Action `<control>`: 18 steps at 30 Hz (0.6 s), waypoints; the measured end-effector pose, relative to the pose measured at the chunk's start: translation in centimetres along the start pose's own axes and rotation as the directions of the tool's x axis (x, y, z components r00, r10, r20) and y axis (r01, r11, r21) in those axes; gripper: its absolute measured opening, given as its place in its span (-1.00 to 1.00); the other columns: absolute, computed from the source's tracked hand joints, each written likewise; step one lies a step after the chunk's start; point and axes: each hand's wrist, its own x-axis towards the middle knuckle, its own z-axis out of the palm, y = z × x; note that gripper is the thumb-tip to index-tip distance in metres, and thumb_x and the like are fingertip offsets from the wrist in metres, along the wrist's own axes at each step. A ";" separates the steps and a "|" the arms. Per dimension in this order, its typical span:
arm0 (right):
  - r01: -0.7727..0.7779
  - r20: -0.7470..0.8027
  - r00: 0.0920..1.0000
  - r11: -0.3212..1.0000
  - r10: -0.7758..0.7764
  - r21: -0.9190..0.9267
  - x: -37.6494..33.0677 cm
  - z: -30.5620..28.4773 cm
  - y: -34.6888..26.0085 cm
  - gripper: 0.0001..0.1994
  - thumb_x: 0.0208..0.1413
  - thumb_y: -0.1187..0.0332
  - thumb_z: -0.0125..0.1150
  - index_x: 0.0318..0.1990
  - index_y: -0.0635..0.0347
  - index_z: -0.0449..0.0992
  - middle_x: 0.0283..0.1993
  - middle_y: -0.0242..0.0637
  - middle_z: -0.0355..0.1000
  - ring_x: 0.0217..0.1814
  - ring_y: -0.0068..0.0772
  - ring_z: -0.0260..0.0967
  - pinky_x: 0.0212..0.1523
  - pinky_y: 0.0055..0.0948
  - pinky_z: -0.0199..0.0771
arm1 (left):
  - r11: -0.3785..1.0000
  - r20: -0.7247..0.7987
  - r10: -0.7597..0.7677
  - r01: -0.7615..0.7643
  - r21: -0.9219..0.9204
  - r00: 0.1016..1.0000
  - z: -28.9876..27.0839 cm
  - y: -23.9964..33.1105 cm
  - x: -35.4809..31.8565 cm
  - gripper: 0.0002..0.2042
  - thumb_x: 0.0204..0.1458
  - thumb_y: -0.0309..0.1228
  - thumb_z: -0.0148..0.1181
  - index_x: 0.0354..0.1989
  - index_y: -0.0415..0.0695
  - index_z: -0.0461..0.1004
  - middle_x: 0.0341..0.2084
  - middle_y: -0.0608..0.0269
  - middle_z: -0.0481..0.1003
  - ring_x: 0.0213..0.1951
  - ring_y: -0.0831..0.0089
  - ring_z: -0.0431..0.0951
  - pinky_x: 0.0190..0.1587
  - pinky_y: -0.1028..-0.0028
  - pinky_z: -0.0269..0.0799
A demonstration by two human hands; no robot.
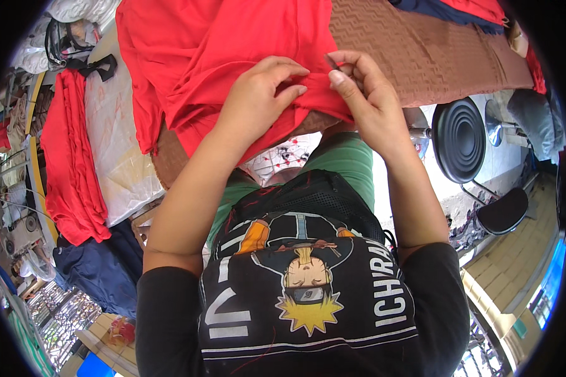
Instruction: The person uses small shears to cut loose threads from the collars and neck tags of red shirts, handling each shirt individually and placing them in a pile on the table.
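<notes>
**Two hands pinch the edge of a big red cloth**

I look down and the biggest thing I see is the desk (421, 50), with a brown wavy cover on top. A big red cloth (207, 56) lies spread over it and hangs off the near edge, toward my lap. I think it lies flat like that so the edge stays easy to reach.

To my left, a pile of red cloths (69, 163) lies folded in a long stack next to a clear plastic sheet (116, 144). A dark blue cloth (100, 267) sits lower down, near the pile. To my right stands a black round stool (459, 138), apart from the desk.

My left hand (258, 94) is closed on a fold of the red cloth, thumb under and fingers on top. My right hand (365, 94) pinches the same edge, just beside the left, and seems to hold a small dark thing at the fingertips. It is too small for me to tell what it is.

I see no box, bag or bin with things in it.
</notes>
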 end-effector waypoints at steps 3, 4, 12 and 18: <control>-0.068 0.030 0.997 0.998 0.068 0.003 0.2 0.1 1.8 -0.72 0.21 0.40 0.16 0.01 0.33 0.41 -0.25 -0.47 0.40 -0.25 -0.73 0.29 -0.23 -0.71 0.31 | 0.992 -0.059 0.021 -0.013 0.126 0.998 1.3 0.0 -0.2 -0.76 -0.07 -0.45 0.32 -0.18 -0.15 0.57 -0.20 0.22 0.51 -0.19 0.29 0.55 -0.12 0.40 0.48; -0.105 0.050 0.993 0.994 0.105 0.003 0.3 0.1 2.2 -0.73 0.21 0.40 0.16 0.01 0.33 0.41 -0.26 -0.47 0.39 -0.26 -0.74 0.29 -0.24 -0.71 0.31 | 0.990 -0.066 0.031 -0.021 0.143 0.997 1.4 -0.1 -0.2 -0.77 -0.07 -0.44 0.32 -0.19 -0.15 0.57 -0.21 0.24 0.51 -0.19 0.29 0.55 -0.13 0.40 0.48; -0.080 0.049 0.996 0.996 0.081 -0.026 0.2 0.1 2.2 -0.77 0.19 0.46 0.15 -0.02 0.32 0.45 -0.27 -0.41 0.47 -0.28 -0.74 0.32 -0.31 -0.72 0.30 | 0.939 -0.079 0.150 -0.117 0.323 0.986 1.5 -0.2 0.2 -0.88 -0.01 -0.43 0.26 -0.31 -0.18 0.55 -0.33 0.23 0.55 -0.23 0.26 0.56 -0.20 0.37 0.49; -0.138 0.066 0.988 0.990 0.139 -0.012 0.3 -0.5 2.7 -0.80 0.18 0.48 0.15 -0.05 0.31 0.47 -0.20 -0.35 0.52 -0.19 -0.70 0.39 -0.25 -0.70 0.35 | 0.978 0.039 -0.197 0.199 -0.057 0.980 0.1 -0.4 0.8 -0.84 0.15 -0.38 0.14 -0.24 -0.23 0.52 -0.34 0.16 0.59 -0.23 0.42 0.58 -0.14 0.46 0.46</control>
